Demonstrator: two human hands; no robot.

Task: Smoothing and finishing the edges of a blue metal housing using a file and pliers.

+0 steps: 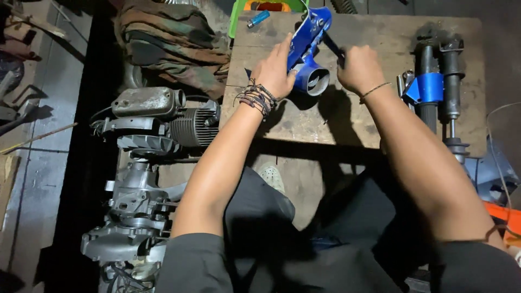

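Observation:
A blue painted metal housing (310,49) with a round open tube end lies on a wooden board (347,116). My left hand (274,70), with several cord bracelets on the wrist, grips the housing from its left side. My right hand (358,68) is closed around a dark slim tool (332,46) whose tip reaches the housing's right side.
A grey engine block (146,163) with cooling fins lies on the floor at the left. A fork assembly with a blue bracket (434,87) rests at the board's right edge. A blue lighter (258,19) and a green tray (239,13) sit at the back. Camouflage cloth (173,40) is bunched at back left.

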